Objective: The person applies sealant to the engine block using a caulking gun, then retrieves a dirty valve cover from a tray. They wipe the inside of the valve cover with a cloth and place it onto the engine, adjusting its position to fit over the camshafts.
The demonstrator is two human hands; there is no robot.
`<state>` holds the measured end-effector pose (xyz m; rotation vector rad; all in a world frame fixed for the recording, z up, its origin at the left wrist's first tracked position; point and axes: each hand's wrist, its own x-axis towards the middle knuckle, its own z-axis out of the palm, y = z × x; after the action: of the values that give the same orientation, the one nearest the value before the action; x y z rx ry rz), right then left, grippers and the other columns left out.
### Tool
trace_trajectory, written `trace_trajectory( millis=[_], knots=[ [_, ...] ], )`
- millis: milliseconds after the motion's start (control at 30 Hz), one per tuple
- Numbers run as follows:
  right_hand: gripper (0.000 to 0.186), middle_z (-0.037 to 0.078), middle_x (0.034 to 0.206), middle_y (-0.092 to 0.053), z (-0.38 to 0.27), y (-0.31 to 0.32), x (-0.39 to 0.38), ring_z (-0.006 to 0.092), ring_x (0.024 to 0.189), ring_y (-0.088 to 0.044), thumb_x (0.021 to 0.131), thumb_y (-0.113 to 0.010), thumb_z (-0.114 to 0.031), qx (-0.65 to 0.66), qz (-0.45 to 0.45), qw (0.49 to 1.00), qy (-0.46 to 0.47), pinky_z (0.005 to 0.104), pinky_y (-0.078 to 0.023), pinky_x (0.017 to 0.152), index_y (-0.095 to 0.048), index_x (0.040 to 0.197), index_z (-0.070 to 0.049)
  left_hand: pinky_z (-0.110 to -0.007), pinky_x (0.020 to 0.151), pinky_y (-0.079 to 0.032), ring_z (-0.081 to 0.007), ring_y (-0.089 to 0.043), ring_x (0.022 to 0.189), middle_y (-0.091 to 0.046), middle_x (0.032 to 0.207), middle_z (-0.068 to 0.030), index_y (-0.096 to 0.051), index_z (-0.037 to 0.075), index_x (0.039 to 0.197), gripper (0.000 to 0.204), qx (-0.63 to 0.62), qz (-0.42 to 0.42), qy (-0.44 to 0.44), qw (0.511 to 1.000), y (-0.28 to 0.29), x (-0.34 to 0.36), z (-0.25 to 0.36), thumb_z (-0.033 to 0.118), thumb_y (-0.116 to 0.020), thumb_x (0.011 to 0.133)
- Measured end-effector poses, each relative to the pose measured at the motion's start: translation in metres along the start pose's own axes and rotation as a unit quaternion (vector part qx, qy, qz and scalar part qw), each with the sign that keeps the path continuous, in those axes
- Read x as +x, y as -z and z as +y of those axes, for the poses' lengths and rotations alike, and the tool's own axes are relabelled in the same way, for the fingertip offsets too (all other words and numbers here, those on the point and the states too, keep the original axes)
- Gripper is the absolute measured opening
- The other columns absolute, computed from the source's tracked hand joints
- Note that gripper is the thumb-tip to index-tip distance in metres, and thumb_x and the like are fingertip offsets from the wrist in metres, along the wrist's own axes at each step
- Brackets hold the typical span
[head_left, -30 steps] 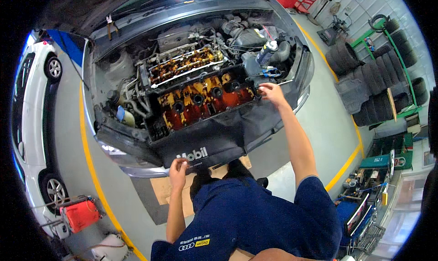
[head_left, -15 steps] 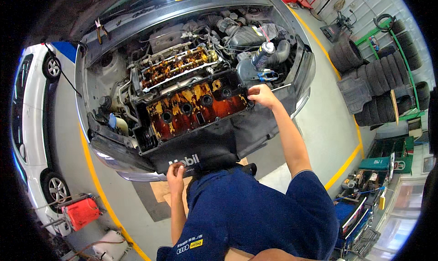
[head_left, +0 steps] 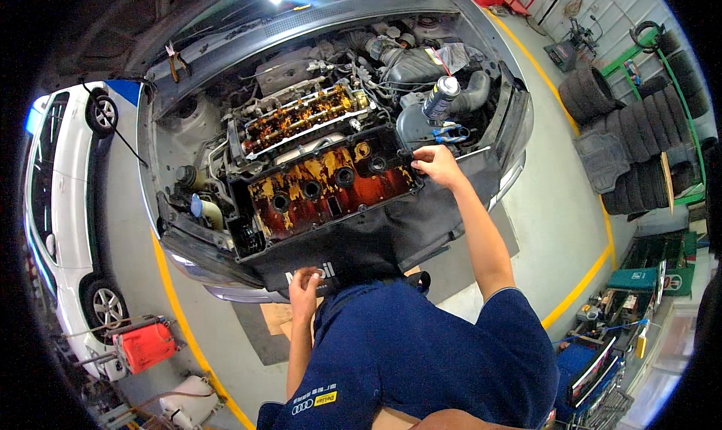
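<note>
An upturned valve cover [head_left: 331, 207], its inside stained amber and brown, lies across the front of the engine bay on a black fender cover [head_left: 361, 242]. At the cover's right end, my right hand [head_left: 438, 167] pinches the rim between thumb and fingers. My left hand [head_left: 304, 289] hovers over the fender cover's near edge, below the valve cover. Its fingers are loosely curled, thumb a little apart, and nothing shows in them. Behind the valve cover lies the exposed cylinder head [head_left: 304, 118], its camshafts coated in amber oil.
A spray can [head_left: 441, 98] with a red straw stands at the bay's right, beside blue-handled pliers [head_left: 451, 134]. Another pair of pliers [head_left: 177, 62] rests on the far left edge. A white car [head_left: 64, 204] is parked left; stacked tires [head_left: 639, 140] and a tool cart [head_left: 602, 355] are right.
The whole view has shifted slightly, moving the car and engine bay rightward in the picture. My right hand stays at the valve cover's right end; my left hand keeps near the fender cover's edge.
</note>
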<state>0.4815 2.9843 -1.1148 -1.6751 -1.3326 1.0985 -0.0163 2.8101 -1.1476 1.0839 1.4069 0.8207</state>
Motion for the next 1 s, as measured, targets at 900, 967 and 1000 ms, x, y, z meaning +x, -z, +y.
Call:
trace_trajectory(
  millis=[900,967,1000],
  knots=[
    [0.027,0.007,0.117,-0.076,-0.032,-0.022,0.041,0.0143,0.106,-0.070,0.096,-0.078,-0.008,0.072,0.062,0.994,0.050,0.0303,-0.054,0.098,-0.073,0.122,0.000,-0.033,0.091,-0.060,-0.0169,-0.072,0.102,-0.076,0.113,-0.0115,-0.067,-0.005,0.123,0.027,-0.076,0.039,0.005,0.996,0.012,-0.014,-0.016,0.015,-0.070,0.104],
    [0.028,0.007,0.117,-0.076,-0.024,-0.022,0.046,0.0149,0.107,-0.071,0.096,-0.079,-0.009,0.071,0.068,0.994,0.044,0.0307,-0.055,0.098,-0.073,0.122,0.000,-0.033,0.090,-0.060,-0.0174,-0.072,0.101,-0.076,0.113,-0.0121,-0.067,-0.005,0.123,0.027,-0.103,0.044,-0.001,0.994,0.014,-0.015,-0.021,0.015,-0.070,0.104],
    [0.028,0.007,0.117,-0.076,-0.020,-0.020,0.047,0.0152,0.108,-0.071,0.096,-0.079,-0.009,0.070,0.072,0.994,0.041,0.0309,-0.055,0.099,-0.073,0.122,0.000,-0.033,0.090,-0.060,-0.0175,-0.072,0.100,-0.076,0.113,-0.0122,-0.067,-0.006,0.123,0.027,-0.094,0.053,-0.001,0.994,0.016,-0.014,-0.024,0.015,-0.069,0.104]
  ],
)
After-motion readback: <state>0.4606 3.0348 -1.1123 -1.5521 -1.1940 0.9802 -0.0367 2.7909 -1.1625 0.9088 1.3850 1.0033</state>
